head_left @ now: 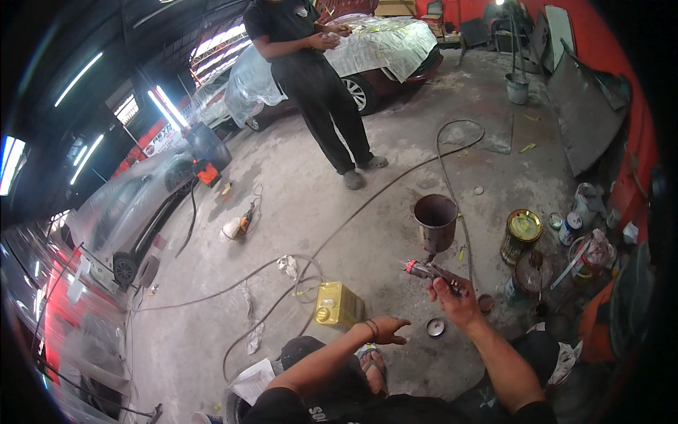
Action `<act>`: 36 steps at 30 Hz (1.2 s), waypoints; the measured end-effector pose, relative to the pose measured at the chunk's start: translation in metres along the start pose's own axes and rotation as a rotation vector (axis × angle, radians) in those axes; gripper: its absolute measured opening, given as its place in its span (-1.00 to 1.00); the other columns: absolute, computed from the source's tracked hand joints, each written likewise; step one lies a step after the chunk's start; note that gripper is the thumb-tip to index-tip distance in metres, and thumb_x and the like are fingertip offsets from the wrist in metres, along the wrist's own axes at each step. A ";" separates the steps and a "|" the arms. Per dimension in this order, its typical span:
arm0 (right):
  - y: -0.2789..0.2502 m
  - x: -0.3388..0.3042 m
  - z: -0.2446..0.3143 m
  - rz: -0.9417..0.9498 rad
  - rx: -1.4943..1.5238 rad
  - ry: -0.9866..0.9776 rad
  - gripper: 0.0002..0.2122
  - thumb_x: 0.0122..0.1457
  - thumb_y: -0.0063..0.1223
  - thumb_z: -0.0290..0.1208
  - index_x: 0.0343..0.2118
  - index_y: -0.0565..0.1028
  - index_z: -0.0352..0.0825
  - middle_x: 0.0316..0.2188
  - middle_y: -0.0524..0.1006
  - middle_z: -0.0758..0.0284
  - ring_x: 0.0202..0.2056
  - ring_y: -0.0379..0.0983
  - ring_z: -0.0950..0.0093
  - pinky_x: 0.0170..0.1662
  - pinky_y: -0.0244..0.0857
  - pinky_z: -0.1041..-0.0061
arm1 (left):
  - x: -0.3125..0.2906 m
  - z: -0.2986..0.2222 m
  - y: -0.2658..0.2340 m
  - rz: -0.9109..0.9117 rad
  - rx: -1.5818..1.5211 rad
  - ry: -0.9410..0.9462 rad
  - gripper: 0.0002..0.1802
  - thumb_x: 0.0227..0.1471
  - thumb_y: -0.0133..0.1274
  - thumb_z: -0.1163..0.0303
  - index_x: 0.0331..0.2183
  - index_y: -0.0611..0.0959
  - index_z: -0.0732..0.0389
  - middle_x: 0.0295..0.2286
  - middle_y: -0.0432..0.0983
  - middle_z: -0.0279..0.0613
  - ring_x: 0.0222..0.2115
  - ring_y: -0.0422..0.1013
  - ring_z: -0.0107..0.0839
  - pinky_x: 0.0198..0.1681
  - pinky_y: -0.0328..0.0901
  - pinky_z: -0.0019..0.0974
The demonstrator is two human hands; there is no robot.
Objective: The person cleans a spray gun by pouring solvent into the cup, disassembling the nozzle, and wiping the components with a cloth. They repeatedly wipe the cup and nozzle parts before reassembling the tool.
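My right hand [455, 297] is wrapped round a spray gun [424, 270] with a red ring at its nose. Above the gun stands its dark brown cup [438, 237], uncovered at the top and dark inside. My left hand [390, 330] is held low with its fingers stretched out and nothing in them. Just left of it, a gold rectangular metal can [340, 305] with a round cap rests on the floor. Between my two hands, a small round tin or lid [436, 327] lies on the concrete.
An opened paint can [523, 230] and several smaller pots stand at the right. A hose [385, 189] loops across the floor. A power tool [246, 220] lies to the left. Ahead, a person in dark clothes [318, 92] stands beside a sheet-covered car [395, 42].
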State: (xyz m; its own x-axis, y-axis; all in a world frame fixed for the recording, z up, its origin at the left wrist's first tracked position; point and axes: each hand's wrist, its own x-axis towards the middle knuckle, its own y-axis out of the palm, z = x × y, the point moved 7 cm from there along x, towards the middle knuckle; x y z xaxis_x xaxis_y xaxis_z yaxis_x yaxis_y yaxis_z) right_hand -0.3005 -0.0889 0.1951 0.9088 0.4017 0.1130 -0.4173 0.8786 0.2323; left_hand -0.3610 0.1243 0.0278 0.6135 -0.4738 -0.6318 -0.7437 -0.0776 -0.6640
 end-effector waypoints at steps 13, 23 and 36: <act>-0.025 0.002 -0.018 -0.179 -0.049 0.003 -0.56 0.37 0.19 0.09 -0.30 0.63 -0.29 -0.55 0.50 0.53 -0.56 0.29 0.75 -0.52 0.13 0.63 | 0.075 -0.054 0.040 0.107 0.154 0.158 -0.15 0.12 0.30 0.03 0.31 0.41 0.18 0.06 0.56 0.14 0.10 0.49 0.11 0.15 0.39 0.02; -0.050 0.009 -0.053 -0.301 0.158 0.022 -0.60 0.39 0.16 0.08 -0.22 0.65 -0.23 -0.50 0.51 0.55 -0.52 0.30 0.76 -0.49 0.16 0.61 | 0.102 -0.046 0.056 0.185 0.248 0.214 -0.15 0.09 0.31 -0.03 0.30 0.45 0.12 0.09 0.57 0.07 0.10 0.50 0.10 0.18 0.38 0.09; -0.077 0.006 -0.010 -0.208 0.001 0.100 -0.52 0.36 0.13 0.19 -0.13 0.71 -0.22 -0.40 0.64 0.49 -0.49 0.36 0.74 -0.45 0.22 0.65 | 0.211 0.029 0.095 -0.282 0.078 -0.331 -0.32 0.00 0.39 0.22 0.14 0.49 0.04 0.08 0.51 -0.06 0.08 0.51 0.01 0.05 0.49 0.10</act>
State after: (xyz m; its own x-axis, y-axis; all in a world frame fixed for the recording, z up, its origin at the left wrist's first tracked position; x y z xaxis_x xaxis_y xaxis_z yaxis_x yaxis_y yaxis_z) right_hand -0.2630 -0.1518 0.1684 0.9714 0.2352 -0.0332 -0.2205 0.9451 0.2413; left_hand -0.2947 0.0419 -0.1804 0.8510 -0.1362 -0.5072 -0.5206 -0.0912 -0.8489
